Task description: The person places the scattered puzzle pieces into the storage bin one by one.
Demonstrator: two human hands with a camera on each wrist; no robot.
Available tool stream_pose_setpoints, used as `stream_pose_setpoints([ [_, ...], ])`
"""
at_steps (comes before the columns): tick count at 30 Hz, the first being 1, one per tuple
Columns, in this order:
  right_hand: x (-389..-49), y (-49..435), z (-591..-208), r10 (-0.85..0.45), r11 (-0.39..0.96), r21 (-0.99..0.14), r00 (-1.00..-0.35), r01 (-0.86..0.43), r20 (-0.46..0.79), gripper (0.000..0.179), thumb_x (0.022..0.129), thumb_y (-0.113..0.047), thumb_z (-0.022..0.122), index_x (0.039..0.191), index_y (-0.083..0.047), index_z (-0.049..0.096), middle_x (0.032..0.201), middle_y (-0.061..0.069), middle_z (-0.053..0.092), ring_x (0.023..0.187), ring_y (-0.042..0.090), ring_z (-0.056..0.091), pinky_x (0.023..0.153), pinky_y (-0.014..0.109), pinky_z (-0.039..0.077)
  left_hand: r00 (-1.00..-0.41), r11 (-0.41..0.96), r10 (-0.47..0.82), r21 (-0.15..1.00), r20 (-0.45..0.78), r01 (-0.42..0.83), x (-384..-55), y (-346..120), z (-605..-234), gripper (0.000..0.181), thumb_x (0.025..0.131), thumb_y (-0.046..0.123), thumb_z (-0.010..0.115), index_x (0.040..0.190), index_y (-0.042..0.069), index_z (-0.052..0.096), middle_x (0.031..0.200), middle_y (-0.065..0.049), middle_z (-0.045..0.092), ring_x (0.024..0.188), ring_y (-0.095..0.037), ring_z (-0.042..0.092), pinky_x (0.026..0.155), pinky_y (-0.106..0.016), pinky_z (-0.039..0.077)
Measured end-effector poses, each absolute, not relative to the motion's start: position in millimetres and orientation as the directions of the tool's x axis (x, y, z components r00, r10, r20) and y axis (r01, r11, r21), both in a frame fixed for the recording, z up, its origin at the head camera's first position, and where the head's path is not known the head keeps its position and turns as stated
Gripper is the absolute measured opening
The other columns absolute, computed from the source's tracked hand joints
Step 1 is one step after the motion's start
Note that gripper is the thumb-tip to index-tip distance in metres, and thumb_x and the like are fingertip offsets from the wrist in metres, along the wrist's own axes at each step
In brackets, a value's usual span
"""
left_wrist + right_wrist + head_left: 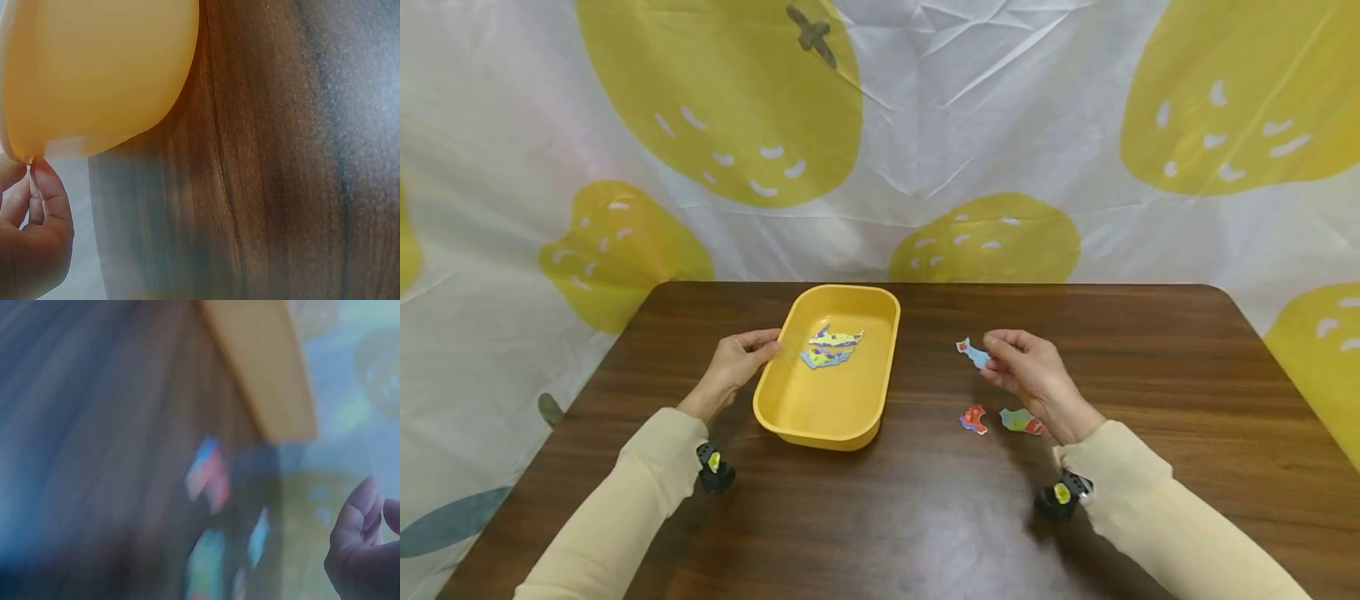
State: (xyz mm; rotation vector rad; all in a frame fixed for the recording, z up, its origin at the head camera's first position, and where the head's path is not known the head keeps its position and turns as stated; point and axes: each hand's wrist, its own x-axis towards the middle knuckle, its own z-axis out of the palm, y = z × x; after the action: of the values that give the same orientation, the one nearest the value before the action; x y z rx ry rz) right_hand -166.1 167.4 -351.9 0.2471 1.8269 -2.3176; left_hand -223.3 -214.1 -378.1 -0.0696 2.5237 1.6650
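My left hand (733, 367) pinches the left rim of a yellow plastic tub (827, 408). In the left wrist view, thumb and fingers (53, 194) meet at the tub's edge. Several coloured puzzle pieces (833, 340) lie inside the tub. To its right, my right hand (1033, 375) holds a light blue puzzle piece (973, 353) with a small red patch between thumb and fingertips. Below that hand lie a red and purple piece (973, 419) and a green and red piece (1021, 421). The right wrist view is blurred and shows another bluish piece (258, 537) near them.
Both stand over a dark brown wooden table (910, 533). Behind its far edge hangs a white cloth (917, 108) with a yellow fruit print. Black wrist cameras (715, 469) are strapped below both sleeves.
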Motion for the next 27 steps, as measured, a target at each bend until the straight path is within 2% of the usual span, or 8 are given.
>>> stream_pose_setpoints([
  [6, -145, 221, -375, -0.053, -0.088, -0.955, -0.959, 0.284, -0.280, 0.005, 0.094, -0.009, 0.056, 0.099, -0.007, 0.055, 0.079, -0.006, 0.058, 0.063, 0.004, 0.059, 0.063, 0.018, 0.054, -0.992, 0.399, 0.023, 0.911, -0.124, -0.105, -224, -215, -379, 0.041, 0.093, 0.016, 0.061, 0.128, -0.004, 0.055, 0.100, -0.005, 0.062, 0.077, 0.001, 0.056, 0.068, -0.012, 0.050],
  [10, -137, 239, -389, -0.058, 0.049, -0.954, -0.953, 0.295, -0.297, 0.013, 0.093, -0.007, 0.056, 0.104, 0.000, 0.054, 0.080, -0.009, 0.059, 0.065, 0.004, 0.058, 0.062, 0.018, 0.054, -0.991, 0.402, 0.021, 0.908, -0.132, -0.113, -225, -215, -380, 0.040, 0.093, 0.016, 0.059, 0.129, -0.003, 0.055, 0.106, -0.009, 0.062, 0.078, 0.001, 0.057, 0.069, -0.013, 0.050],
  [14, -132, 243, -396, -0.072, 0.187, -0.944, -0.955, 0.270, -0.288, 0.027, 0.092, -0.004, 0.057, 0.112, 0.013, 0.050, 0.080, -0.008, 0.060, 0.066, 0.004, 0.058, 0.061, 0.020, 0.054, -0.990, 0.413, 0.016, 0.902, -0.142, -0.123, -225, -216, -379, 0.040, 0.094, 0.016, 0.059, 0.129, -0.002, 0.055, 0.112, -0.013, 0.061, 0.079, 0.000, 0.057, 0.070, -0.013, 0.050],
  [17, -131, 241, -398, -0.083, 0.290, -0.930, -0.962, 0.227, -0.261, 0.035, 0.090, -0.003, 0.059, 0.114, 0.019, 0.047, 0.078, -0.004, 0.060, 0.066, 0.005, 0.058, 0.060, 0.021, 0.054, -0.990, 0.420, 0.012, 0.899, -0.141, -0.123, -225, -216, -378, 0.040, 0.094, 0.017, 0.058, 0.129, -0.002, 0.055, 0.110, -0.012, 0.061, 0.079, 0.000, 0.057, 0.070, -0.012, 0.050],
  [27, -124, 238, -396, -0.080, 0.555, -0.827, -0.985, 0.086, -0.156, 0.034, 0.082, -0.004, 0.069, 0.105, 0.015, 0.053, 0.073, 0.004, 0.054, 0.061, 0.006, 0.052, 0.052, 0.023, 0.052, -0.990, 0.430, 0.013, 0.895, -0.140, -0.121, -225, -215, -379, 0.039, 0.094, 0.017, 0.058, 0.129, -0.002, 0.056, 0.113, -0.014, 0.061, 0.080, 0.000, 0.057, 0.070, -0.012, 0.049],
])
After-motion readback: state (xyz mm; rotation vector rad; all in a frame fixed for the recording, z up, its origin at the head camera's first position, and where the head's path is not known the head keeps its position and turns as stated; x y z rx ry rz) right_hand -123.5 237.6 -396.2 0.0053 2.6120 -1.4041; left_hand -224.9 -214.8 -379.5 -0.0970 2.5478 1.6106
